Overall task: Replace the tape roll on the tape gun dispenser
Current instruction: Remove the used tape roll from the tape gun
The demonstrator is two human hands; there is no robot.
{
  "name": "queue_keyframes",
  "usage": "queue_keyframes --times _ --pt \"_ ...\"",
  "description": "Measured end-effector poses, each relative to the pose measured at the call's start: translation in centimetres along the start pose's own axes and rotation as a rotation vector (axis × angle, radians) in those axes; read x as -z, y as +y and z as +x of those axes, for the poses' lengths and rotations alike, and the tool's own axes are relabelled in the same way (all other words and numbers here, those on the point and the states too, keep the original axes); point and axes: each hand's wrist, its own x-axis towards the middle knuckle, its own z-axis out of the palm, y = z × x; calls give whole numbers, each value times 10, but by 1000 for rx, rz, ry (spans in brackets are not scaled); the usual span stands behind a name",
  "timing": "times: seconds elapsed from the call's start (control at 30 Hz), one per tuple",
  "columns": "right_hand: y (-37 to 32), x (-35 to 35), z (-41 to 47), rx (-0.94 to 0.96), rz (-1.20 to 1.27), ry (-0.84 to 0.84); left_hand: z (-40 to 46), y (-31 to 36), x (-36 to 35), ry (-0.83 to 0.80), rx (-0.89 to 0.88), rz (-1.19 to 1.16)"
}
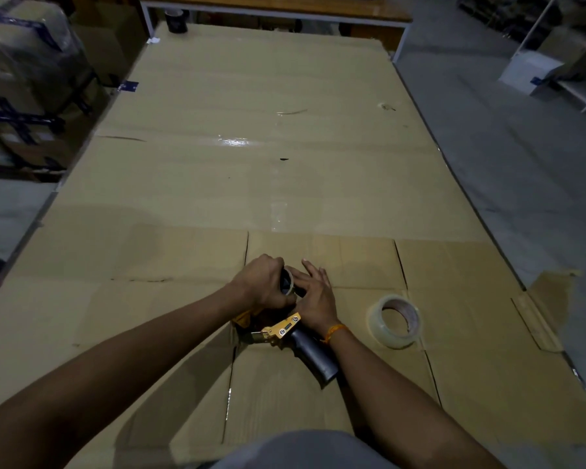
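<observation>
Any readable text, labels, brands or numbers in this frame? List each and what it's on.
None legible.
Blue tape strips on the wrapped cartons at left: possibly printed, too blurred to read.
Small blue tag at the flattened brown cardboard sheet edge: too small.
Dark plate on the yellow metal tape gun dispenser: no readable marking.
Inner core of the clear packing tape roll: reddish print, unreadable.

Flattened cardboard sheets (pixel 251 164) cover the floor. On them lie the tape gun (pixel 295 336) near the middle and a clear tape roll (pixel 394 321) to its right.
</observation>
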Motion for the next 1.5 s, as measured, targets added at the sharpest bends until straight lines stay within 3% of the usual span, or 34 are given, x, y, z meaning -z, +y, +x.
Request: queue_keyframes --times 0.23,0.43,0.67,0.83,0.93,1.13,1.5 --pt "-3 -1 -7 -30 70 67 -2 1 10 -7 -24 55" --pt "-3 2 -5 -38 58 19 -3 -4 20 -74 -109 33" --pt "-3 1 -7 5 47 58 -6 11 14 16 47 95" --pt "-2 5 -4 33 73 -15 4 8 22 -54 51 103" --pt "-4 3 1 26 90 -56 10 11 23 7 19 59" --pt "-3 -3 3 13 52 61 14 7 13 -60 -26 47" --pt "-8 -5 4 -1 -75 49 9 4 18 -94 -2 103"
